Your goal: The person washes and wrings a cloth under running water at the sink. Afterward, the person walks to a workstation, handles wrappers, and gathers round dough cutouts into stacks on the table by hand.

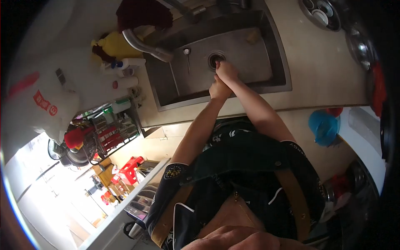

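Pale bench (325, 79) surrounds the steel sink (258, 62) in your head view. Over the basin's near part, your left hand (219, 89) and right hand (227, 71) touch each other; whether either grip is closed on anything, you can't tell. Drain (214, 59) sits just beside your right fingers; the faucet (160, 54) reaches in from the left.

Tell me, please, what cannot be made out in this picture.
Head view: whether anything is between the left hand and right hand, as they cover the spot.
Head view: part of the drain, behind the right hand.
Head view: the top of the dark red cloth, cut off by the picture's edge.
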A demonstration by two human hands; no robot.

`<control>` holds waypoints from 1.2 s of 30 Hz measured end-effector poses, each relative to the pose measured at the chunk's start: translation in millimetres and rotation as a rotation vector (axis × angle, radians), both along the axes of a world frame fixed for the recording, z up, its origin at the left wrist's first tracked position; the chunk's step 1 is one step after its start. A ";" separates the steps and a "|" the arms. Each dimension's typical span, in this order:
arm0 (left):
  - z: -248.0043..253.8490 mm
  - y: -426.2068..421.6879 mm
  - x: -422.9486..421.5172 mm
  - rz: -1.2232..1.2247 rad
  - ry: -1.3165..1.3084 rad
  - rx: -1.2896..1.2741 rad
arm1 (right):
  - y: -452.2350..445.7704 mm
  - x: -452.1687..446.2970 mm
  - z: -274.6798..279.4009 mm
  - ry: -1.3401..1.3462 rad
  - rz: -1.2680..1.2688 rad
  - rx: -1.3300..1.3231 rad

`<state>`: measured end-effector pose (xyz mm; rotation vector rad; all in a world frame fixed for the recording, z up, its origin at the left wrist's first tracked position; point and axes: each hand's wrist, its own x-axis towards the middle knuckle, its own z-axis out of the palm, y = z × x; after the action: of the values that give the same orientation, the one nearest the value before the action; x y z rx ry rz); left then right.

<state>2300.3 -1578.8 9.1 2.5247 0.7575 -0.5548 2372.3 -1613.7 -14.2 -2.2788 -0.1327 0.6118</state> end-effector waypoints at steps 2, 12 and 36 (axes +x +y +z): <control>-3.7 3.5 -0.9 -0.032 -0.035 0.024 | 1.3 1.1 8.5 0.024 0.041 0.009; 8.2 12.0 -11.2 0.002 -0.027 0.052 | 16.4 -4.8 23.6 -0.021 0.140 -0.106; 69.2 28.4 -38.9 0.524 -0.035 -1.575 | -35.9 -9.7 53.5 0.838 0.206 1.102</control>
<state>2261.4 -1550.5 78.3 0.8459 0.5362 -0.5531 2362.5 -1649.6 39.3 -0.8610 -0.2182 1.1781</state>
